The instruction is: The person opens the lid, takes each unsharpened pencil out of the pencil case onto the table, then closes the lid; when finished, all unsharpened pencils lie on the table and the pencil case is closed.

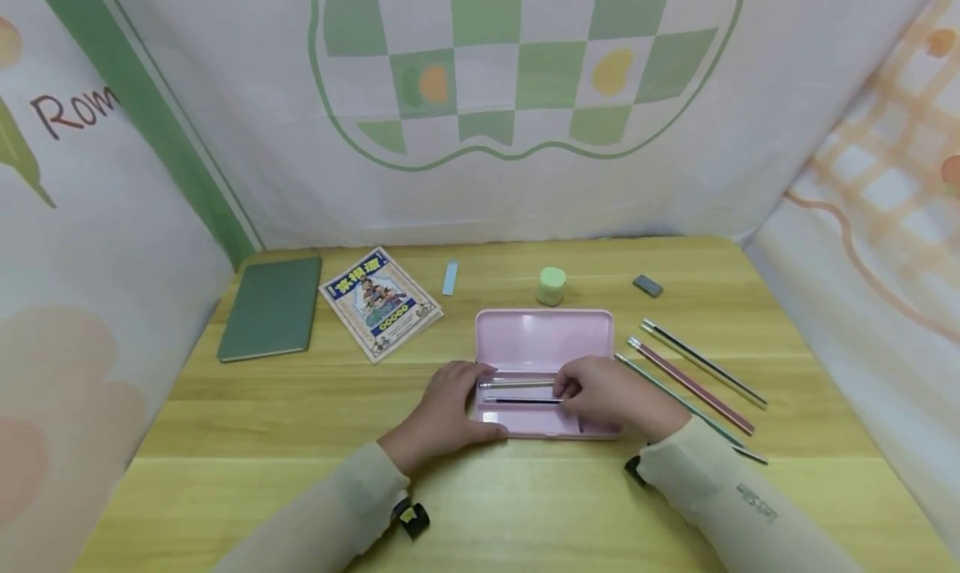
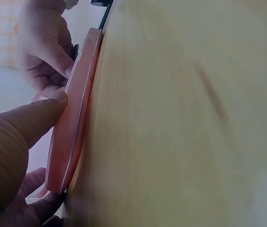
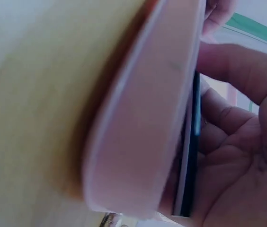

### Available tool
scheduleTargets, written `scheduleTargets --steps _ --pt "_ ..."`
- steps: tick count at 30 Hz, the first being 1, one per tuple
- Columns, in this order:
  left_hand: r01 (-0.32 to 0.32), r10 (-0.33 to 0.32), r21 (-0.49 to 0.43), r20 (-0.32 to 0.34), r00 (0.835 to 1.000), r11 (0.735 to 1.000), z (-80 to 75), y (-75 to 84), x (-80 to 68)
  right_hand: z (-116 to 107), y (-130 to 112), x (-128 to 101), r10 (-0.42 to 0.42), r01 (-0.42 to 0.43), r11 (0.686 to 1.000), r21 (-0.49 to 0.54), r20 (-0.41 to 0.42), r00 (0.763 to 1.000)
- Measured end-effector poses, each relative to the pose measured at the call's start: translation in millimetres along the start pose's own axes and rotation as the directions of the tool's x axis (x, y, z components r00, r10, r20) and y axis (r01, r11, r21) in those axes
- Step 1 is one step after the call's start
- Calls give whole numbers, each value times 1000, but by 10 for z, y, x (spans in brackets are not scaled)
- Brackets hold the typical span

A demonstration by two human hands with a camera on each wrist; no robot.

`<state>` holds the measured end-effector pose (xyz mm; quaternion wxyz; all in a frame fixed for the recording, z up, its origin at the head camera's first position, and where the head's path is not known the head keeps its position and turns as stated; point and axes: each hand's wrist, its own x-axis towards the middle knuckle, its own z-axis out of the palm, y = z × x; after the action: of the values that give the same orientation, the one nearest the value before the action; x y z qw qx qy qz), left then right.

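A pink pencil case (image 1: 543,339) lies on the table with its lid up. My left hand (image 1: 446,410) grips the case's left end, thumb along the front wall and fingers at the back. Inside the case are a light-coloured pencil (image 1: 517,384) and a dark pencil (image 1: 521,400). Over the right half of the case, my right hand (image 1: 611,394) pinches the dark pencil with curled fingers. From the right wrist, the dark pencil (image 3: 189,165) shows between the case's side and the palm; its other end is hidden.
Right of the case lie a black pencil (image 1: 705,362), a red pencil (image 1: 693,385) and a green pencil (image 1: 667,389). Behind stand a green-capped jar (image 1: 551,286), a grey eraser (image 1: 648,285) and a blue strip (image 1: 450,278). A booklet (image 1: 381,302) and green notebook (image 1: 272,309) lie left.
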<state>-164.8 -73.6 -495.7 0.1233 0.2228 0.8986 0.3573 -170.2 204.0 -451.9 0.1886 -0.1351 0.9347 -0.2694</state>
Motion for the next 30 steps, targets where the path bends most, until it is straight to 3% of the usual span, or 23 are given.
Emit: scheduleTargets --steps 7,14,23,30 --pt "1 -1 9 6 1000 1000 19 -1 6 37 133 -1 -89 90 996 7 -35 995" --pt "3 -3 3 7 1000 1000 -13 39 -3 -26 213 -50 -138 146 983 108 -75 987" --pt "5 -6 16 7 1000 1000 7 25 -6 -65 256 -98 -147 161 968 191 -82 986" --pt "4 -4 16 11 1000 1000 10 -8 1 -103 303 -144 -166 196 945 263 -135 977"
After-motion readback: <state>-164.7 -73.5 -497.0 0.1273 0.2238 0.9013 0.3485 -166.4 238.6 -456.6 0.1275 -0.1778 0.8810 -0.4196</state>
